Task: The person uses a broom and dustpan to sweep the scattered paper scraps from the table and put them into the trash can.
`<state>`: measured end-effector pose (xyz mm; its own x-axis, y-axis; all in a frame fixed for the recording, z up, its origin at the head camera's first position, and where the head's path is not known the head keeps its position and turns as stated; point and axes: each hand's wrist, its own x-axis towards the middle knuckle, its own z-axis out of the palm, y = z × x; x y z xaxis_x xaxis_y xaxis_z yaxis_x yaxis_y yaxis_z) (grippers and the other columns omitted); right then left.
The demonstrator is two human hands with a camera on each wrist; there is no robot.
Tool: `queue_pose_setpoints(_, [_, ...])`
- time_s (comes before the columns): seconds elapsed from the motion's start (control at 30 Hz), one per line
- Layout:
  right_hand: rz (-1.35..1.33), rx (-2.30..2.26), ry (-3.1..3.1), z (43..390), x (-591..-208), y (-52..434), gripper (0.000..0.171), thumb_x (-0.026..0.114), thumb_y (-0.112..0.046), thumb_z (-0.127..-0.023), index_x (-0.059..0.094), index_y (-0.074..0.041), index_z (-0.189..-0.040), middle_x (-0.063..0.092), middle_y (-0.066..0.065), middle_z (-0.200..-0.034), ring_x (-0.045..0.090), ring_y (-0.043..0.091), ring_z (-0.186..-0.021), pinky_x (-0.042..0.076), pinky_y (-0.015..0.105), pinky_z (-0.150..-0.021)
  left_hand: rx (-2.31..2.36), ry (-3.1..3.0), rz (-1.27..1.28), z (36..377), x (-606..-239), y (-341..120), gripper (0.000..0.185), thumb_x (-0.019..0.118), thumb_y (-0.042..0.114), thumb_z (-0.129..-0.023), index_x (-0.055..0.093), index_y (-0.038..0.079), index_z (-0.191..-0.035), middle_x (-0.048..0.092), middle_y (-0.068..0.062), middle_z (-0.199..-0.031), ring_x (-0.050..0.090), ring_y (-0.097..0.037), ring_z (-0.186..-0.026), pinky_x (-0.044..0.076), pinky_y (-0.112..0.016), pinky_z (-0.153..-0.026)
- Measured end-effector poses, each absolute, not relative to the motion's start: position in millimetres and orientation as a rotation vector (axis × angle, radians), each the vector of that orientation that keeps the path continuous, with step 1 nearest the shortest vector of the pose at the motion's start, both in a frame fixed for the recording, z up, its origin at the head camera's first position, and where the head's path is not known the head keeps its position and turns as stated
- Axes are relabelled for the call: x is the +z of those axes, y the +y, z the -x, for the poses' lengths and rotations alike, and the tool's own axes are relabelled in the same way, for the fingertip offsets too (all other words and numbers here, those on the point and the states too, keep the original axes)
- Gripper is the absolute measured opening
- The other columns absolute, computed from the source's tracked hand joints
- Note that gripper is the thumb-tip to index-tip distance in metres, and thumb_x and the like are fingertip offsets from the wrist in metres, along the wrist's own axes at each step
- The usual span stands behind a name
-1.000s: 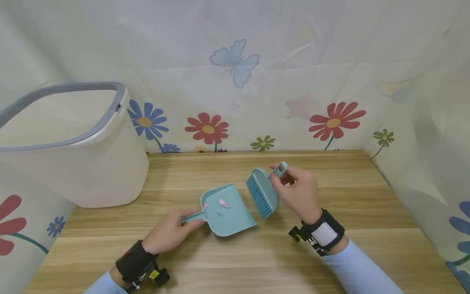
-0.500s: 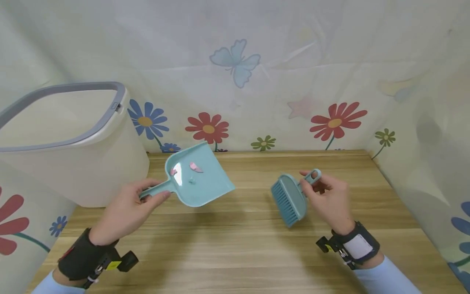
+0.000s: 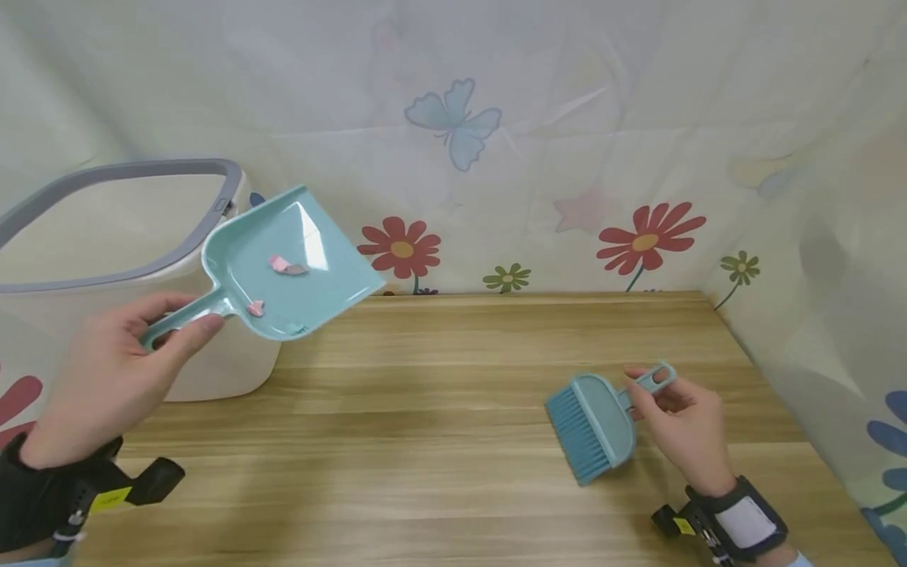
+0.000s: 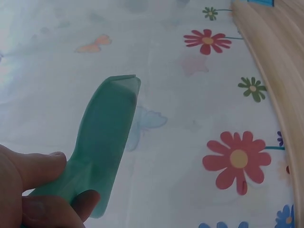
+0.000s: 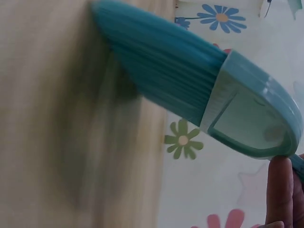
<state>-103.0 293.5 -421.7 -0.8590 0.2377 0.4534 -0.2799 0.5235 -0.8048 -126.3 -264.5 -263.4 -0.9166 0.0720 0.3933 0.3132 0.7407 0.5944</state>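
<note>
We see the left hand (image 3: 106,378) curled round the handle of the dustpan (image 3: 283,264), held in the air at the desk's (image 3: 439,409) left edge, just in front of the white bin (image 3: 106,276). Its long axis runs from the handle at lower left to the open lip at upper right, and pink scraps (image 3: 279,268) lie in it. The right hand (image 3: 683,429) pinches the handle of the brush (image 3: 591,425) near the desk's right edge, bristles pointing down-left. Since half a second ago the dustpan has risen leftward and the brush has dropped nearer the front edge.
</note>
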Motion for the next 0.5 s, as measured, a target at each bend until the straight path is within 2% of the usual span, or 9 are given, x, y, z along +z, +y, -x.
queue_pose_setpoints(0.03, [-0.016, 1.343, -2.245, 100, -425, 297, 0.012, 0.074, 0.005, -0.091, 0.078, 0.004, -0.102, 0.073, -0.026, -0.089, 0.071, 0.006, -0.059, 0.055, 0.02, -0.055, -0.969, -2.585, 0.278, 126, -260, -270, 0.029, 0.071, 0.023, -0.1, 0.072, 0.007, -0.124, 0.054, 0.013, -0.073, 0.04, -0.008, -0.054, 0.03, -0.025, -0.049])
queue_pose_setpoints(0.2, [0.094, 1.415, -2.231, 89, -437, 308, 0.015, 0.071, 0.007, -0.092, 0.073, 0.012, -0.106, 0.074, -0.022, -0.087, 0.072, 0.009, -0.058, 0.057, 0.023, -0.056, -0.885, -2.559, 0.126, 132, -245, -294, 0.04, 0.062, 0.028, -0.106, 0.064, -0.003, -0.131, 0.056, 0.02, -0.081, 0.04, -0.004, -0.064, 0.03, -0.023, -0.053])
queue_pose_setpoints(0.23, [0.109, 1.41, -2.232, 88, -438, 310, 0.015, 0.07, 0.008, -0.092, 0.073, 0.012, -0.106, 0.074, -0.021, -0.086, 0.071, 0.009, -0.058, 0.057, 0.023, -0.056, -0.888, -2.539, 0.097, 134, -244, -300, 0.039, 0.06, 0.028, -0.106, 0.062, -0.004, -0.13, 0.052, 0.017, -0.076, 0.04, -0.003, -0.064, 0.03, -0.021, -0.053])
queue_pose_setpoints(0.27, [0.122, 1.404, -2.234, 88, -439, 312, 0.015, 0.07, 0.008, -0.092, 0.073, 0.012, -0.106, 0.073, -0.021, -0.085, 0.071, 0.009, -0.057, 0.057, 0.023, -0.056, -0.88, -2.518, 0.055, 137, -243, -305, 0.04, 0.058, 0.028, -0.107, 0.061, -0.005, -0.13, 0.047, 0.016, -0.075, 0.037, -0.007, -0.064, 0.029, -0.024, -0.053])
queue_pose_setpoints(0.33, [0.144, 1.39, -2.238, 87, -440, 314, 0.014, 0.071, 0.007, -0.093, 0.073, 0.012, -0.106, 0.073, -0.021, -0.084, 0.07, 0.009, -0.057, 0.056, 0.022, -0.056, -0.841, -2.464, -0.026, 145, -242, -316, 0.042, 0.057, 0.027, -0.108, 0.058, -0.007, -0.133, 0.045, 0.024, -0.077, 0.037, -0.002, -0.066, 0.029, -0.019, -0.056])
queue_pose_setpoints(0.43, [0.16, 1.382, -2.244, 88, -439, 315, 0.014, 0.07, 0.005, -0.093, 0.073, 0.012, -0.106, 0.073, -0.022, -0.083, 0.071, 0.01, -0.057, 0.056, 0.022, -0.056, -0.784, -2.392, -0.188, 159, -240, -332, 0.046, 0.055, 0.03, -0.108, 0.056, -0.002, -0.141, 0.038, 0.035, -0.085, 0.035, 0.006, -0.073, 0.028, -0.011, -0.063])
queue_pose_setpoints(0.5, [0.17, 1.384, -2.247, 88, -439, 316, 0.015, 0.07, 0.005, -0.093, 0.073, 0.012, -0.106, 0.073, -0.022, -0.082, 0.07, 0.009, -0.057, 0.056, 0.021, -0.056, -0.69, -2.363, -0.291, 167, -238, -341, 0.049, 0.054, 0.034, -0.108, 0.054, 0.003, -0.145, 0.039, 0.034, -0.092, 0.033, 0.008, -0.076, 0.026, -0.008, -0.067])
